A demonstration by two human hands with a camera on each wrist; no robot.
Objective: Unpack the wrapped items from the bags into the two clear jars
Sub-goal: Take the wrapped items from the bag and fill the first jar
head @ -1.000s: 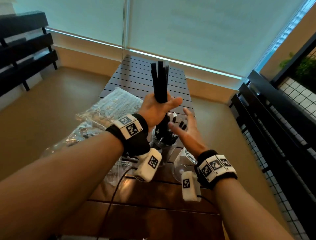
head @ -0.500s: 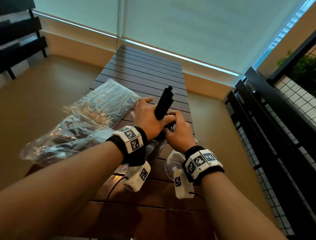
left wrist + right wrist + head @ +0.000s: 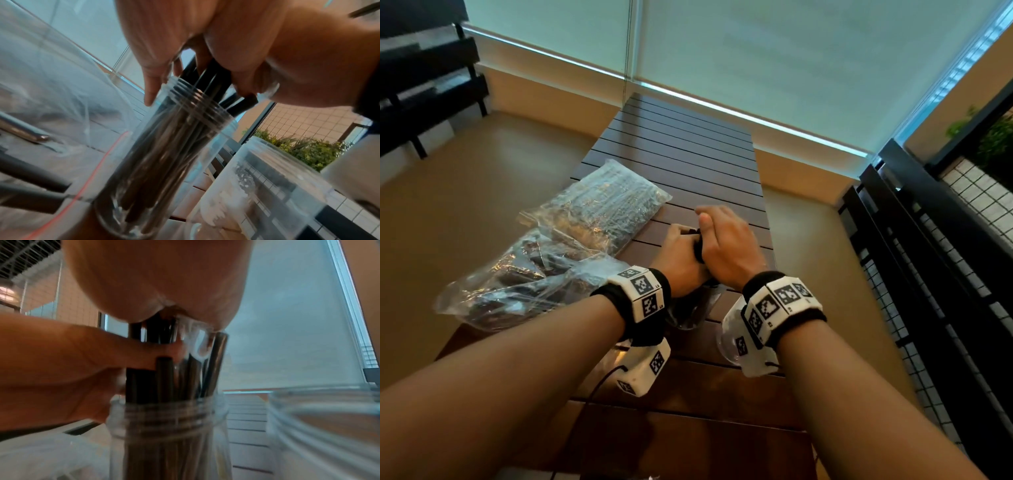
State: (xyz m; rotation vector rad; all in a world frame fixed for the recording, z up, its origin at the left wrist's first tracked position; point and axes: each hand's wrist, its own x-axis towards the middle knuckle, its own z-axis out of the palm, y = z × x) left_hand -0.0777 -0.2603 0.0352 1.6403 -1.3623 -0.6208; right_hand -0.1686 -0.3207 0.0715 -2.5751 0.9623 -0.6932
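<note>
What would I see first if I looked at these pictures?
First, two hands, the left hand and the right hand, pressed together over a clear jar near the middle of the wooden table. They hold a bundle of black sticks standing in that jar, tops poking above the rim. Beside it on the right stands a second clear jar, and crinkly plastic bags lie to the left.

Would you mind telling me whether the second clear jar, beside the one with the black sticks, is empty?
Empty, as far as visible: the second jar shows only table through its wall, while black sticks fill its neighbour.
</note>
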